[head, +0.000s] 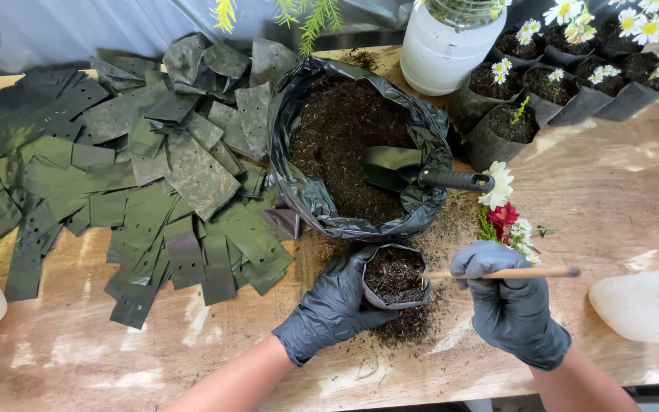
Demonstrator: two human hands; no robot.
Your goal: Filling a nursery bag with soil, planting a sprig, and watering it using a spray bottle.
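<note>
Our left hand [335,305] wraps around a small black bag [395,276] of soil standing on the tabletop [619,206], just below the big soil sack [356,145] with its scoop [421,172]. Our right hand [509,309] is clamped on a thin wooden stick [501,273], its tip in the soil. The bag looks soft, light and floppy, so we judge it best cupped low around its sides.
</note>
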